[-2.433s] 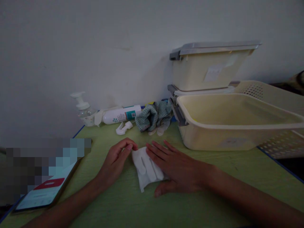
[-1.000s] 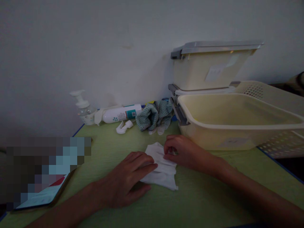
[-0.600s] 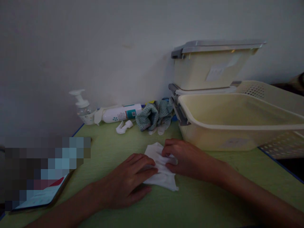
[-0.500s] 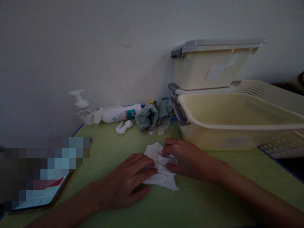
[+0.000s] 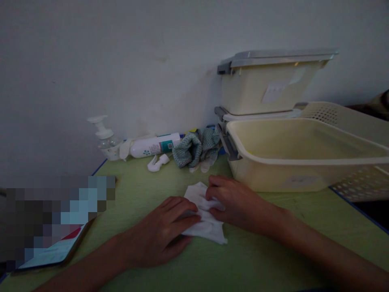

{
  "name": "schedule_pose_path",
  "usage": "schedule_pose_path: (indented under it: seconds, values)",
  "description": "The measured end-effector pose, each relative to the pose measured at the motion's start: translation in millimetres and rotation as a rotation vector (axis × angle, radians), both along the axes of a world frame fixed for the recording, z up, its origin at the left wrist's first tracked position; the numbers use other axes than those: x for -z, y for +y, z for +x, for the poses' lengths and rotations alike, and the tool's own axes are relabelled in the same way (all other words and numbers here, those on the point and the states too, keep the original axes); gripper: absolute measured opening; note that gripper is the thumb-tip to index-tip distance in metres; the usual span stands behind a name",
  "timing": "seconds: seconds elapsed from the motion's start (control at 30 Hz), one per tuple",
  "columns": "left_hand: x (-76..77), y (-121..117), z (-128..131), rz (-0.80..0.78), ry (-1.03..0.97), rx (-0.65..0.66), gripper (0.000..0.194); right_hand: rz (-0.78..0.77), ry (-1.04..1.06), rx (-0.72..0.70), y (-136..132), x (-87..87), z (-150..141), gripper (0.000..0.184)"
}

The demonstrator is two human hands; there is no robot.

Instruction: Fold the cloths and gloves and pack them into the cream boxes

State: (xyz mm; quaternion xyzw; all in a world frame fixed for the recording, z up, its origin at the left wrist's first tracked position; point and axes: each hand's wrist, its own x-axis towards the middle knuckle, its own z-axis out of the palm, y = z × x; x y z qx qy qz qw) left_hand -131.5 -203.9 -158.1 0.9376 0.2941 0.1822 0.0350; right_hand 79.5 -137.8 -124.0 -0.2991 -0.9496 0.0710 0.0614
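A creased white tissue (image 5: 204,227) lies spread on the green tabletop between my hands. My left hand (image 5: 165,231) rests flat with its fingers stretched out, the fingertips on the tissue's left edge. On the other side, my right hand (image 5: 231,202) has curled fingers and a thumb closing on the tissue's upper right part, where the cloth bunches a little. Both palms face down, and the exact contact under the right fingers is hidden.
Behind lie a white spray bottle (image 5: 153,145), a detached trigger head (image 5: 158,162) and a bunched grey-green cloth (image 5: 194,148); a pump bottle (image 5: 107,140) stands left. An open cream bin (image 5: 273,176), a lidded box (image 5: 249,91) and a perforated basket (image 5: 358,121) occupy the right. A tablet (image 5: 51,255) is at left.
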Motion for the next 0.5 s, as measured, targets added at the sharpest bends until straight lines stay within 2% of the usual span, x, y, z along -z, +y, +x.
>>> schedule_pose_path:
  seconds: [0.33,0.5]
  values:
    - [-0.7,1.1,0.5,-0.011,-0.007,0.006,0.031,0.121,0.021,0.001,4.5,6.3,1.0,0.006]
    - [-0.7,1.0,0.6,-0.008,0.002,0.001,0.032,0.027,0.013,0.004,6.9,3.8,1.9,0.008]
